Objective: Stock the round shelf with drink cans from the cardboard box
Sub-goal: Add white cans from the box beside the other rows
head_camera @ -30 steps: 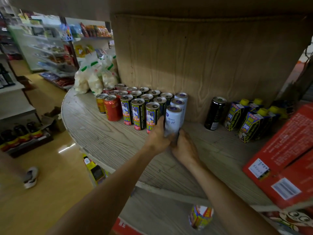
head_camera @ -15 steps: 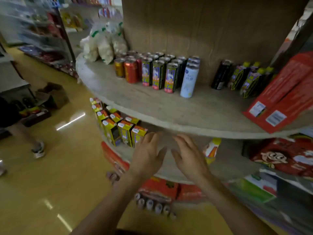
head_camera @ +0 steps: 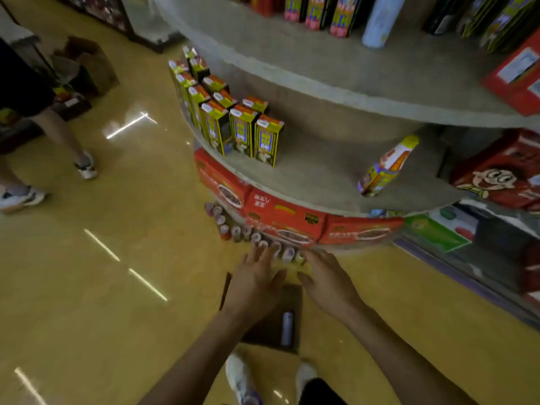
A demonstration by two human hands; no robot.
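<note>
A brown cardboard box (head_camera: 294, 299) lies open on the floor in front of my feet, with one white drink can (head_camera: 287, 328) lying inside it. My left hand (head_camera: 254, 282) and my right hand (head_camera: 327, 283) hover above the box, both empty with fingers spread. The round shelf (head_camera: 336, 80) curves across the top right. On its upper tier stand a white can (head_camera: 380, 21) and a row of colourful cans (head_camera: 315, 10), cut off by the frame's top edge.
Yellow drink cartons (head_camera: 233, 121) and a tilted bottle (head_camera: 385, 168) stand on the middle tier. Red boxes (head_camera: 280, 214) and a row of small cans (head_camera: 251, 238) line the shelf's base. A person's legs (head_camera: 58, 141) stand at the left on the yellow floor.
My hands let go of the white can on the upper tier and dropped down to just above the box. My view tilted from the shelf top to the floor.
</note>
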